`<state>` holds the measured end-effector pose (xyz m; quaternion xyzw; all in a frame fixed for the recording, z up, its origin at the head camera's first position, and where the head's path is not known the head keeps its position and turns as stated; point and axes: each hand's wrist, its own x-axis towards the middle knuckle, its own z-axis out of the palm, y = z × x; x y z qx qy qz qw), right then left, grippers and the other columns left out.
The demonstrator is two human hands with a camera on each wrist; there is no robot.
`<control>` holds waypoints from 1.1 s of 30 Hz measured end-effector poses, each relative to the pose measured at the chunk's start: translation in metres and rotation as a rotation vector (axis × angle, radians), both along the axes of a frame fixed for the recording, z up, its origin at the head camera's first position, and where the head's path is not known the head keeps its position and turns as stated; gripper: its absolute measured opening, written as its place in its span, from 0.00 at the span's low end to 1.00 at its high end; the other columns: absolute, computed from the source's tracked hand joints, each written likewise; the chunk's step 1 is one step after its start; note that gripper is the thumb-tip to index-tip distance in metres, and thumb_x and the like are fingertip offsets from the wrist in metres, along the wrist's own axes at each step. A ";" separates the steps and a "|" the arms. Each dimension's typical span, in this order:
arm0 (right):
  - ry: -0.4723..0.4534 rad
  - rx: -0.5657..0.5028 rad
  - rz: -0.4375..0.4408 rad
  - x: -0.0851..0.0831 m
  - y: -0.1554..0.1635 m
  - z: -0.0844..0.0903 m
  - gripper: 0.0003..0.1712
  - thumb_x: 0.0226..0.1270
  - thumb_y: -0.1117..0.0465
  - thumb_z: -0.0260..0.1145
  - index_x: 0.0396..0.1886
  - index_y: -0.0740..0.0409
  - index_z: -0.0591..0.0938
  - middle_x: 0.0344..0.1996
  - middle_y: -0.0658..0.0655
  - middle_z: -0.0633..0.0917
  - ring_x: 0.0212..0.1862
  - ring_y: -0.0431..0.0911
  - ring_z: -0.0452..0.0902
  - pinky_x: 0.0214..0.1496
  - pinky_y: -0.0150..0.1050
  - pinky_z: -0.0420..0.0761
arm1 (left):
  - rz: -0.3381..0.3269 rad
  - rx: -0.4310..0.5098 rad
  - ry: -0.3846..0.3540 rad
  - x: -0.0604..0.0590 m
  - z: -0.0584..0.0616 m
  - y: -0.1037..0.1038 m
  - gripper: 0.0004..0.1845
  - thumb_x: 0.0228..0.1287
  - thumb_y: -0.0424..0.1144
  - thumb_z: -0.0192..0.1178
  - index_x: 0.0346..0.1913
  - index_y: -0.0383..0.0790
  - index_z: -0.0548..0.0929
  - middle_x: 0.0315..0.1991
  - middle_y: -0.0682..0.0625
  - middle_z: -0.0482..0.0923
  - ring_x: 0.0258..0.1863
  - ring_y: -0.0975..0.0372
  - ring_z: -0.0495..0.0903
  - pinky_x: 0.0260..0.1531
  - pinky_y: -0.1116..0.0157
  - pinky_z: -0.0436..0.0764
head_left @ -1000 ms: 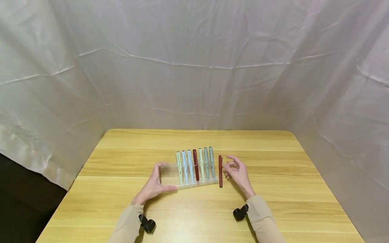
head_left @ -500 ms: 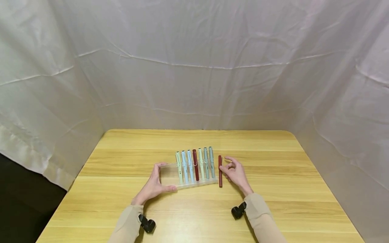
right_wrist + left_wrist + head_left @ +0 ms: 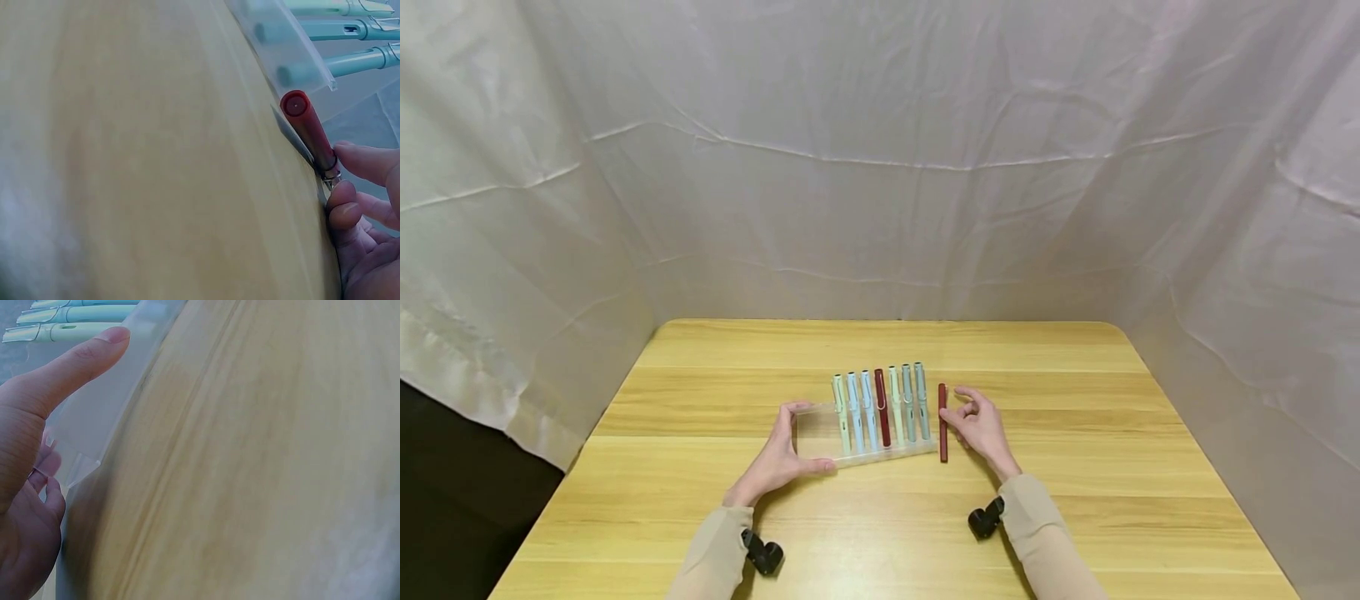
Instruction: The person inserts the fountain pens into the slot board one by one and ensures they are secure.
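Note:
A clear plastic pen case [image 3: 817,429] sits slightly slanted on the table, holding several capped pens side by side, pale green, light blue, dark red and grey-green. My left hand [image 3: 775,460] grips its left end, thumb along the front edge and fingers behind; in the left wrist view the thumb [image 3: 78,361] lies over the case wall. Just right of the case, a separate red pen [image 3: 943,446] lies on the table. My right hand [image 3: 985,429] pinches this pen between thumb and fingers near its middle; in the right wrist view the red pen [image 3: 309,131] points its round end toward the camera.
The wooden table [image 3: 880,533] spreads around the case. Pale curtains [image 3: 880,208] hang behind it and at both sides. A black wrist camera [image 3: 763,553] is strapped to the left sleeve, another black camera [image 3: 986,518] to the right.
My right hand has moved left, and its thumb and fingers have closed on the red pen. My left hand and the case have stayed in place.

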<state>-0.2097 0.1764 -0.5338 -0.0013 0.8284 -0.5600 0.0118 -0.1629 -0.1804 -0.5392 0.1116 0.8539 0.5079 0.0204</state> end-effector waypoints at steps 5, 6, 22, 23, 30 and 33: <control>-0.004 0.001 -0.003 0.000 0.001 0.000 0.34 0.63 0.64 0.72 0.68 0.64 0.72 0.24 0.52 0.80 0.16 0.38 0.71 0.18 0.30 0.75 | -0.001 0.003 0.000 0.000 0.001 0.000 0.57 0.39 0.46 0.84 0.69 0.39 0.57 0.72 0.36 0.59 0.75 0.41 0.59 0.77 0.36 0.51; -0.009 0.002 -0.001 0.001 0.001 0.001 0.34 0.63 0.65 0.72 0.68 0.64 0.72 0.24 0.52 0.80 0.16 0.38 0.71 0.19 0.29 0.75 | -0.001 0.004 0.000 0.000 0.001 0.000 0.57 0.39 0.46 0.84 0.69 0.39 0.58 0.72 0.36 0.59 0.75 0.41 0.59 0.77 0.36 0.51; -0.066 0.047 0.037 0.000 0.001 0.006 0.34 0.63 0.67 0.69 0.69 0.68 0.72 0.27 0.53 0.77 0.18 0.37 0.69 0.18 0.28 0.72 | -0.004 0.000 0.009 0.001 0.001 0.000 0.58 0.39 0.47 0.84 0.70 0.38 0.57 0.71 0.35 0.60 0.74 0.41 0.60 0.77 0.35 0.52; -0.067 0.047 0.030 0.000 0.000 0.007 0.33 0.63 0.68 0.68 0.68 0.69 0.73 0.27 0.53 0.76 0.18 0.36 0.69 0.17 0.28 0.72 | -0.005 0.000 0.010 0.001 0.001 0.000 0.58 0.39 0.47 0.84 0.70 0.38 0.57 0.71 0.35 0.60 0.74 0.41 0.59 0.77 0.35 0.52; -0.050 0.113 -0.010 0.001 -0.003 0.007 0.26 0.61 0.69 0.66 0.60 0.69 0.78 0.28 0.54 0.77 0.20 0.37 0.69 0.18 0.27 0.71 | -0.006 -0.001 0.011 0.001 -0.001 -0.001 0.58 0.39 0.47 0.84 0.70 0.38 0.57 0.72 0.35 0.60 0.74 0.40 0.59 0.77 0.35 0.52; -0.043 0.116 -0.025 0.000 -0.003 0.007 0.24 0.60 0.69 0.66 0.58 0.68 0.79 0.29 0.54 0.78 0.21 0.38 0.70 0.18 0.28 0.70 | -0.009 0.001 0.015 0.001 0.000 -0.001 0.58 0.39 0.47 0.84 0.70 0.37 0.57 0.71 0.34 0.60 0.74 0.40 0.59 0.77 0.35 0.52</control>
